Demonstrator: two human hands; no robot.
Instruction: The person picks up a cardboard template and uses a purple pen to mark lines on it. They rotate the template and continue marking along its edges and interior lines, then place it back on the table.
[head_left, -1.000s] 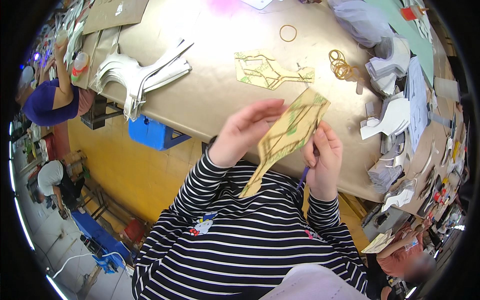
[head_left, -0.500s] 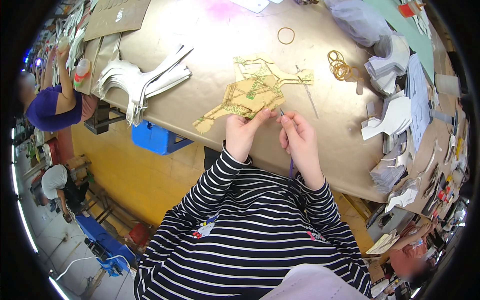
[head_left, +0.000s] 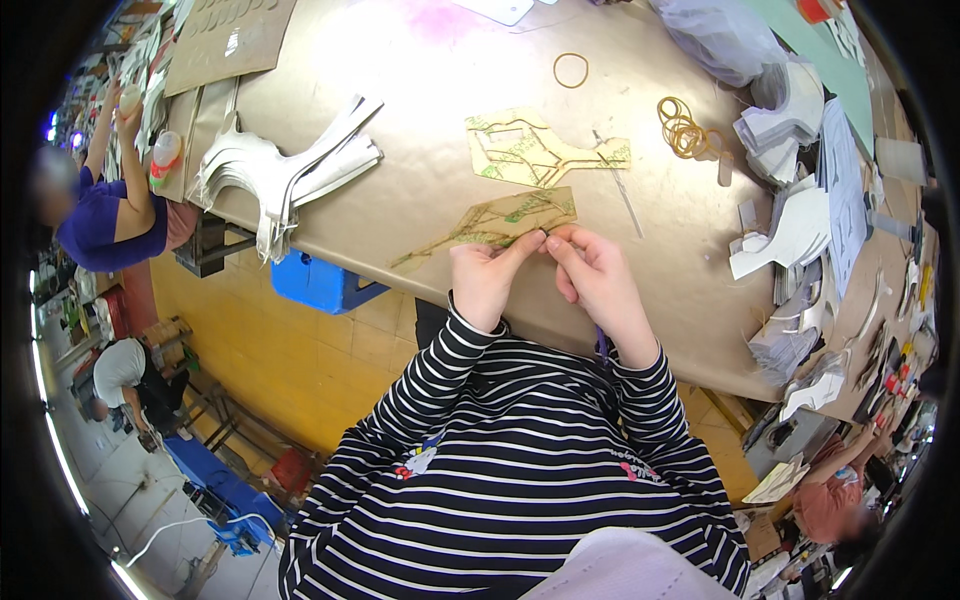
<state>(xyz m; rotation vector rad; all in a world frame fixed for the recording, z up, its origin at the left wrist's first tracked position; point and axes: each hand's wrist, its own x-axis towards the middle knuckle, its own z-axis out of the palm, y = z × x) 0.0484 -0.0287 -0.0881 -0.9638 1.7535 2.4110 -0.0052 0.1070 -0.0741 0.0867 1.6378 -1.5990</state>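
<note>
My left hand point(head_left: 487, 282) pinches the near edge of a tan, irregular template point(head_left: 505, 215) with green print, now seen at a slant, its narrow arm reaching to the left. My right hand point(head_left: 607, 287) is closed on a slim pen-like tool, whose purple end point(head_left: 601, 342) shows below the palm. The fingertips of both hands meet at the template's near right edge, and the tool's tip is hidden among them. Beyond lies a second yellowish template point(head_left: 515, 150) flat on the table, with a thin metallic rod point(head_left: 624, 195) across its right end.
Stacked white cut pieces point(head_left: 265, 175) lie at the left, and more white pieces point(head_left: 790, 235) line the right side. Rubber bands point(head_left: 680, 130) sit right of the templates. A blue stool point(head_left: 312, 281) stands by the table's edge. Other people are at the left and lower right.
The held template has come nearer and tilted, parting from the one on the table. My right hand has moved up to my left fingertips, covering the tool's tip.
</note>
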